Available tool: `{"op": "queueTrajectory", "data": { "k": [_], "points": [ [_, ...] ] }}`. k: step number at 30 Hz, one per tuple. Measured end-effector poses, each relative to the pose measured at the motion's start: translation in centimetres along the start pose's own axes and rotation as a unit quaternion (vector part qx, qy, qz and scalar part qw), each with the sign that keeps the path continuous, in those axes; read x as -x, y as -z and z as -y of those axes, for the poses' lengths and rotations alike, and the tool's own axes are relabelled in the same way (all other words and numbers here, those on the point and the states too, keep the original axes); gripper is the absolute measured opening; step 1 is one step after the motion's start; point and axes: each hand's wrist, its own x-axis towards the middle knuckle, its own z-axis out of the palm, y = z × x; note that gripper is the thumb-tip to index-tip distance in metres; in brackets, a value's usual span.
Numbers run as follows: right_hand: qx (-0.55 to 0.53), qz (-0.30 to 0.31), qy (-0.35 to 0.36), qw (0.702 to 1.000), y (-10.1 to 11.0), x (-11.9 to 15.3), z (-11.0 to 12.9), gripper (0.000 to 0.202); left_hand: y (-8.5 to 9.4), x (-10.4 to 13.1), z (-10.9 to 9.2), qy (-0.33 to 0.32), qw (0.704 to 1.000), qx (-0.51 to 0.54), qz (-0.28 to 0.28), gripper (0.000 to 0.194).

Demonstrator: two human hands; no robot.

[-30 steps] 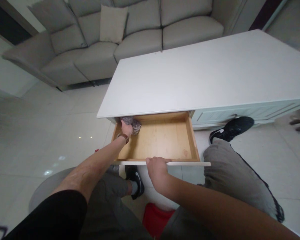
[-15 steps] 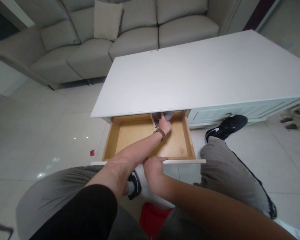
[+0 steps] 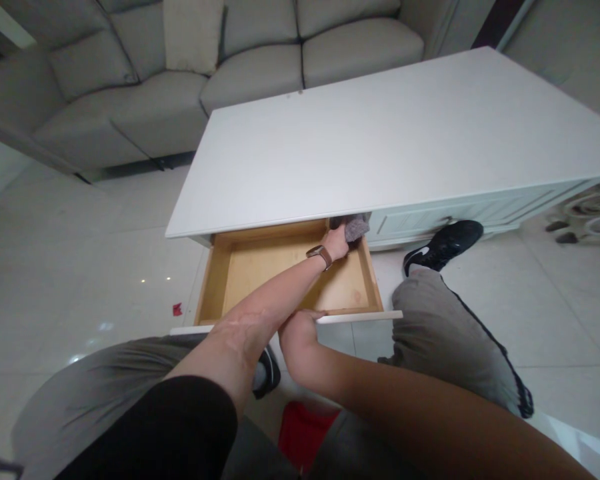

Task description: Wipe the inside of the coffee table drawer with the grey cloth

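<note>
My left hand (image 3: 336, 244), with a brown-strapped watch (image 3: 321, 255) on the wrist, reaches into the back right corner of a pulled-out wooden drawer (image 3: 250, 267). Its fingers are closed on a grey cloth (image 3: 357, 228), which is bunched at the drawer's right side wall under the tabletop edge. Part of the cloth is hidden by the fingers and the tabletop. My right hand (image 3: 300, 330) grips the white drawer front (image 3: 363, 318) near its middle, below my crossing left forearm. Bare wood shows across the drawer's bottom.
The white coffee table (image 3: 370, 140) stands over the drawer, with a grey sofa (image 3: 260, 73) behind it. My black shoe (image 3: 445, 243) is beside the table front at right. A small red scrap (image 3: 177, 309) lies on the tiled floor at left.
My left hand has moved the cloth rightward along the back of the drawer into its right corner. My right hand stays on the drawer front. The camera view has shifted slightly.
</note>
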Motion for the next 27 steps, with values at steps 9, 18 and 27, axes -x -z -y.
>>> {"op": "queueTrajectory", "data": {
  "k": [9,18,27],
  "points": [
    [0.007,0.008,-0.067,0.998,0.5,0.2,0.2,0.049,4.2,2.4,5.9,0.064,0.995,0.039,-0.070,0.054],
    [-0.007,0.028,-0.051,0.998,0.7,0.5,0.4,0.045,11.3,12.3,21.1,0.255,0.950,0.004,-0.181,0.038],
    [-0.013,0.029,-0.074,0.997,0.7,0.6,0.3,0.044,9.7,9.7,15.4,0.200,0.949,0.208,-0.129,0.029]
  ]
}}
